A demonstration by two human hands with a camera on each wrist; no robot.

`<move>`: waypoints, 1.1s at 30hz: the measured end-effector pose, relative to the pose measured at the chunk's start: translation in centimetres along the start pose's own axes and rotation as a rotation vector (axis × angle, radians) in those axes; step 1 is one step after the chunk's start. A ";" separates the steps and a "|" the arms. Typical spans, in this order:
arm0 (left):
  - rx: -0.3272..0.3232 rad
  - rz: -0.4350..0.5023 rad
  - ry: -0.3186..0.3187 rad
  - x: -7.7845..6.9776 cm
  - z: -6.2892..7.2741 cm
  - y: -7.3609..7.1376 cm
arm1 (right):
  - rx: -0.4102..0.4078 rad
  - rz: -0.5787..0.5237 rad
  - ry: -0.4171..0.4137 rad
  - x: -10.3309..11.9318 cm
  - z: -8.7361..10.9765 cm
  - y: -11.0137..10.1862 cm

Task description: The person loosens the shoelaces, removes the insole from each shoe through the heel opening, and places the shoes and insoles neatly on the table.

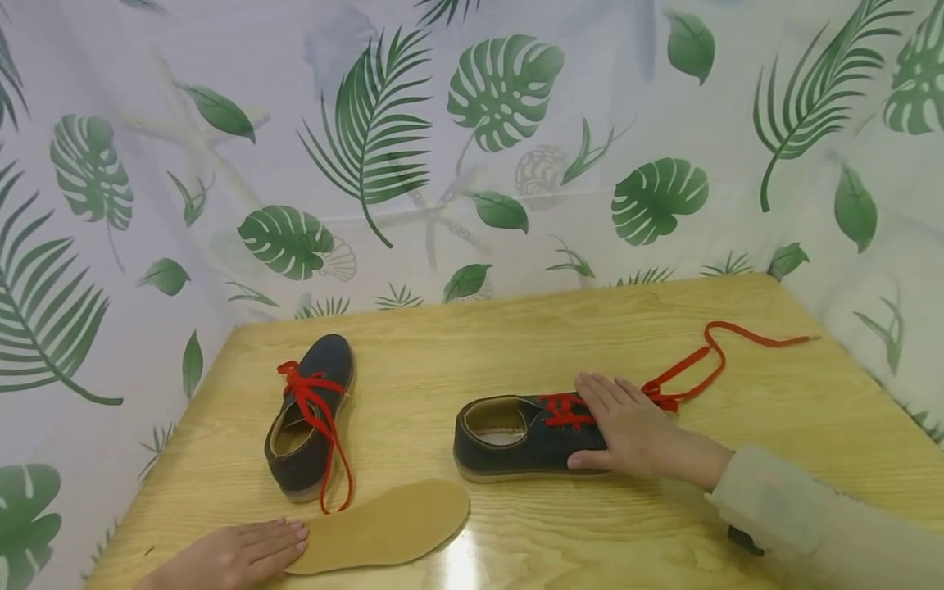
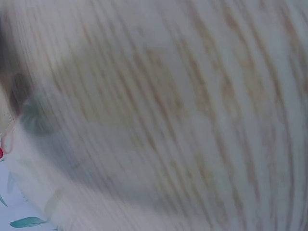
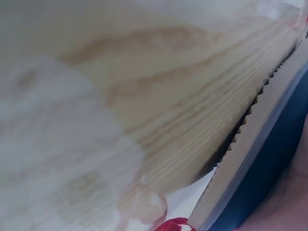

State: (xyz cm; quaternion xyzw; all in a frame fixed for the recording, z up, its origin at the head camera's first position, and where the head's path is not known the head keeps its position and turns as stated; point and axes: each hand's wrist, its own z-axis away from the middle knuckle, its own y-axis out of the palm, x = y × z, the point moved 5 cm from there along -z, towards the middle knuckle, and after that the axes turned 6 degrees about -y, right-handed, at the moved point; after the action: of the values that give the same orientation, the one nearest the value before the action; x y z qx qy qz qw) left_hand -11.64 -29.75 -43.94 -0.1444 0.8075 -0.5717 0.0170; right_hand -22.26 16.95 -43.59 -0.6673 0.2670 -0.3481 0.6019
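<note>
2x shoes [image 1: 297, 441] | 1x insole [image 1: 391, 524] | L hand [image 1: 232, 555] flat on insole | R hand [image 1: 634, 436] str8-fingered on rt-side shoe [image 1: 544, 452]

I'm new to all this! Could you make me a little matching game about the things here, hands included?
Things:
1. Shoes
2. Laces
3. Left hand
4. Right hand

Descriptions:
A. Over a shoe's toe end
B. Dark, with pale soles
C. Fingers touching the insole
D. Red

Right pairs: 1-B, 2-D, 3-C, 4-A.

Pale wood-grain table [image 1: 590, 336], white leaf-printed cloth [image 1: 583, 106] behind and along both sides, bright glare on tabletop
</note>
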 end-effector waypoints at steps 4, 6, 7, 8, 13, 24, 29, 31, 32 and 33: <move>0.016 -0.012 0.001 0.2 0.1 0.0 | -0.005 0.011 -0.001 -0.1 0.1 0.0; 0.015 -0.020 -0.004 0.2 0.2 -0.1 | -0.010 0.011 -0.001 -0.1 0.1 0.1; 0.015 -0.021 -0.006 0.2 0.2 -0.2 | -0.012 0.012 0.000 -0.1 0.1 0.1; 0.016 -0.026 -0.010 0.1 0.2 -0.3 | -0.016 0.013 -0.001 -0.1 0.1 0.1; 0.057 -0.027 -0.036 0.0 0.3 -0.5 | -0.022 0.008 -0.002 0.0 0.2 0.1; 0.119 -0.054 -0.088 0.4 -0.9 -0.9 | -0.037 -0.002 -0.002 0.0 0.0 -0.1; 0.094 -0.039 -0.098 0.8 -2.2 -0.8 | -0.030 -0.008 -0.016 0.1 0.3 -0.4; 0.071 -0.019 -0.115 0.9 -2.6 -0.7 | -0.018 -0.006 -0.023 0.1 0.5 -0.6; 0.065 -0.009 -0.127 1.0 -2.7 -0.7 | -0.013 -0.004 -0.027 0.1 0.6 -0.7; 0.060 0.008 -0.151 1.1 -2.9 -0.7 | -0.009 -0.002 -0.030 0.1 0.7 -0.8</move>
State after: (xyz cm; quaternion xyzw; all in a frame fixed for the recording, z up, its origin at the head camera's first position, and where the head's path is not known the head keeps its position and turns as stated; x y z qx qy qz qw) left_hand -13.08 -27.60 -42.16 -0.1833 0.7869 -0.5831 0.0843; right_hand -21.74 17.40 -42.84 -0.6754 0.2587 -0.3373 0.6026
